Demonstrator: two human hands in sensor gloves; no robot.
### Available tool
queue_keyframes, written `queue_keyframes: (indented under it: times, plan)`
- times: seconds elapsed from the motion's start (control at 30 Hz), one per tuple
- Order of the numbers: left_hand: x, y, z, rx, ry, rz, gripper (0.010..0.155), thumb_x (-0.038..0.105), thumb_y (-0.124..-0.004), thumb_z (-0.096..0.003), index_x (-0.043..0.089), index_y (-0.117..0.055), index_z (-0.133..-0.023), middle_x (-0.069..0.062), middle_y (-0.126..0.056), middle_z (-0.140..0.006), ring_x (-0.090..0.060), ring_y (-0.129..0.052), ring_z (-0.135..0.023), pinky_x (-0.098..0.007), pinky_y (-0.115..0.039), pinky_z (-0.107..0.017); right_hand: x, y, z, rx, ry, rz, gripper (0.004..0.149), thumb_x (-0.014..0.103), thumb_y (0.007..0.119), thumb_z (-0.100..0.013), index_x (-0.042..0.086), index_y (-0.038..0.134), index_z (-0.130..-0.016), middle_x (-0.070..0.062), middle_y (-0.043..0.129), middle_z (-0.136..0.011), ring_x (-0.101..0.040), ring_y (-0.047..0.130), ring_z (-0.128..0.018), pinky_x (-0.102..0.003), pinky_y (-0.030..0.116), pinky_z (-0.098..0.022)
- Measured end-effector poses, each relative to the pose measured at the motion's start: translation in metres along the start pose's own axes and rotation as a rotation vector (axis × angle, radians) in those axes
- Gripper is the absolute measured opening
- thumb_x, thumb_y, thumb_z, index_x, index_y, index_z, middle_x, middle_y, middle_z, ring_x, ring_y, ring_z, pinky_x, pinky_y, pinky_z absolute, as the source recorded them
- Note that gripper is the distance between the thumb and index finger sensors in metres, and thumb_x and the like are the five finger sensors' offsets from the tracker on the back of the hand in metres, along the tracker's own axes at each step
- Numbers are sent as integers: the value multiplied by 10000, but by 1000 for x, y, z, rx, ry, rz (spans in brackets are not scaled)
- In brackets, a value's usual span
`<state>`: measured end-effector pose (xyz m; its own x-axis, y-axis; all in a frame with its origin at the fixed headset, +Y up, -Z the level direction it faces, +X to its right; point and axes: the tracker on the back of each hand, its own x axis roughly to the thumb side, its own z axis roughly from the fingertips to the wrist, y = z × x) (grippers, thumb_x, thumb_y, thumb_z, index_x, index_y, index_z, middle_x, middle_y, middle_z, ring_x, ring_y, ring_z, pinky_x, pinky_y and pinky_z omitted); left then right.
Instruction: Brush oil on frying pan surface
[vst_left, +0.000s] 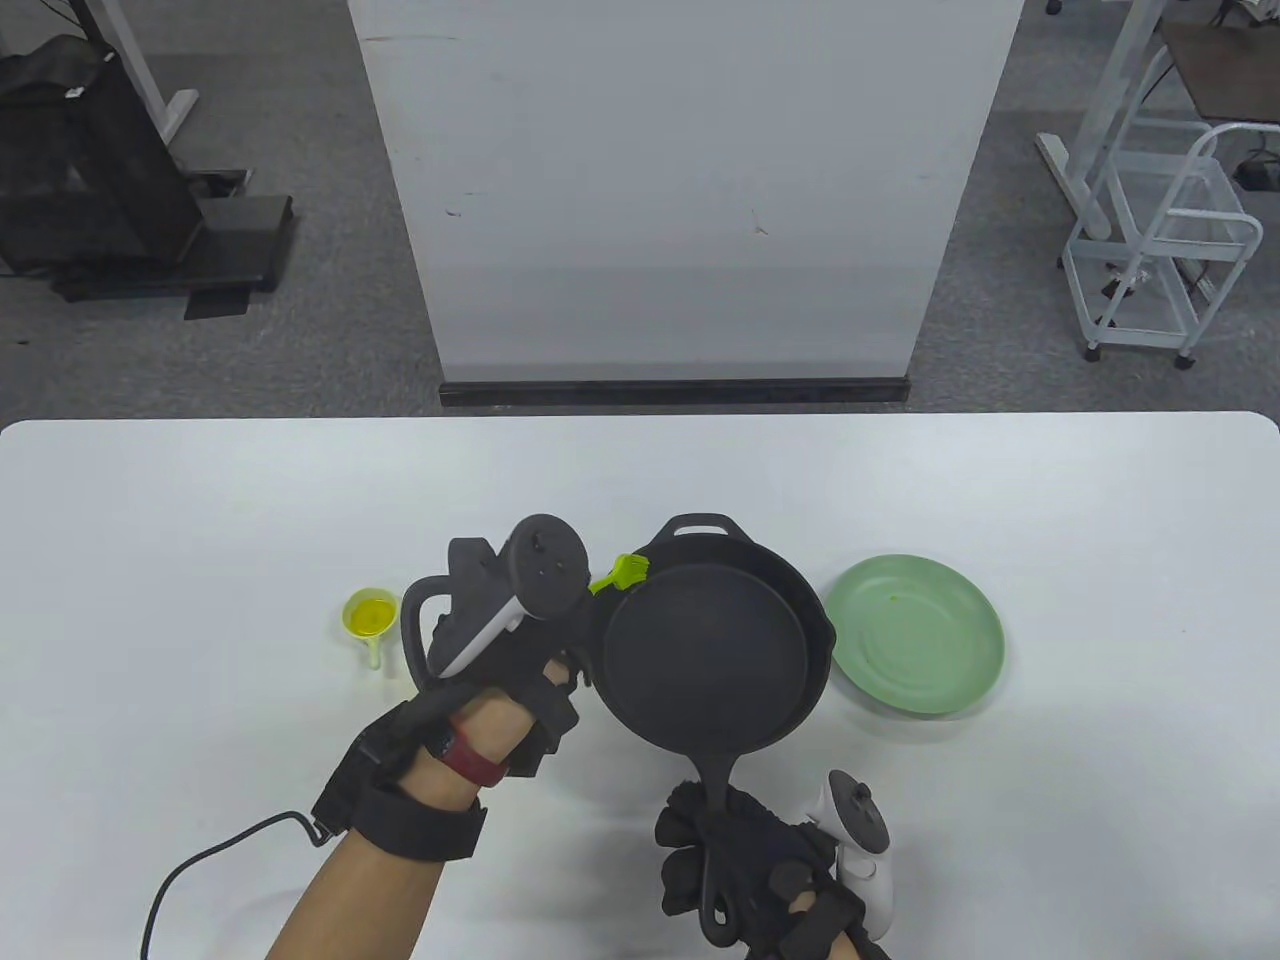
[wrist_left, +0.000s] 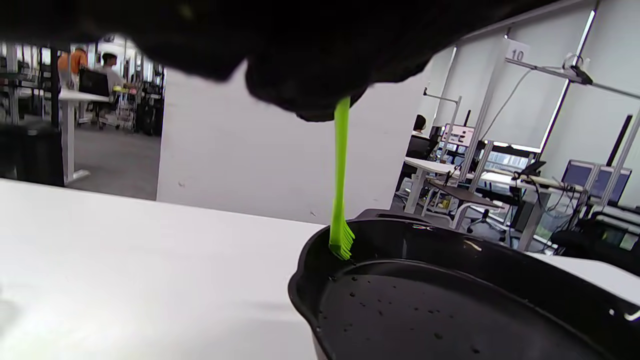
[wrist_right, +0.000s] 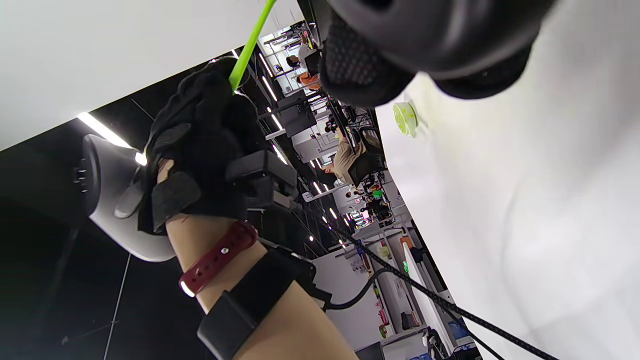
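Observation:
A black cast-iron frying pan (vst_left: 715, 650) is held tilted above the table, its inside facing left. My right hand (vst_left: 745, 865) grips its handle near the table's front edge. My left hand (vst_left: 520, 680) holds a green silicone brush (vst_left: 620, 575) at the pan's upper left rim. In the left wrist view the brush (wrist_left: 341, 190) hangs down from my fingers, its bristles touching the inner wall of the pan (wrist_left: 450, 310), whose floor shows small droplets. A small yellow-green oil cup (vst_left: 370, 615) stands left of my left hand. The right wrist view shows my left hand (wrist_right: 210, 145) gripping the brush handle (wrist_right: 250, 42).
A green plate (vst_left: 920, 635) lies on the white table (vst_left: 200, 520) right of the pan. A white partition panel (vst_left: 680, 200) stands behind the table's far edge. A cable (vst_left: 200, 860) trails from my left wrist across the table front.

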<state>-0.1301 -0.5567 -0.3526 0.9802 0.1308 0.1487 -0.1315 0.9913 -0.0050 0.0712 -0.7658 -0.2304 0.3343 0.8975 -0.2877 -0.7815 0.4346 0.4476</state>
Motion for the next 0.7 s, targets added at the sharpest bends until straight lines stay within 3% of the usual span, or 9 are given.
queue_keyframes:
  times: [0.17,0.7]
  plan:
    - [24,-15,3,-34,-53,-96,466,347,-743,-482,149,-780,-903,-19,-969,-424,-238,-921,-211,-438,-836,-232,0,0,-1,12,-1,1,577,334,607,-498,-17,421,-917,-267,557,-869,-160,936,-528,-416,862,-417]
    - [37,-40,-21,-250,-117,360,489,330,-721,-481,78,-736,-900,-30,-984,-439,-243,-948,-196,-445,-855,-220,1,0,-1,25,-10,-7,575,332,607,-493,-32,432,-902,-263,590,-832,-155,941,-469,-408,866,-377]
